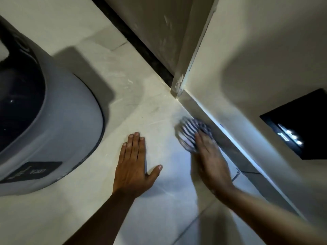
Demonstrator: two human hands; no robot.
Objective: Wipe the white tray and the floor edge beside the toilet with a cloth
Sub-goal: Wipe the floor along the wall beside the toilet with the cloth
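Observation:
A striped blue-and-white cloth (190, 130) lies bunched on the pale floor tile, right against the skirting (228, 138) where floor meets wall. My right hand (211, 160) presses down on the cloth, blurred by motion. Palm down, my left hand (135, 163) rests flat on the floor with fingers spread, between the cloth and the toilet (58, 124). The white toilet base fills the left side. No white tray is in view.
A door frame post (178, 85) meets the floor just beyond the cloth, with a dark gap along the threshold (141, 43). A dark rectangular panel (300, 124) sits in the wall at right. Pale floor tile (138, 106) spreads between toilet and wall.

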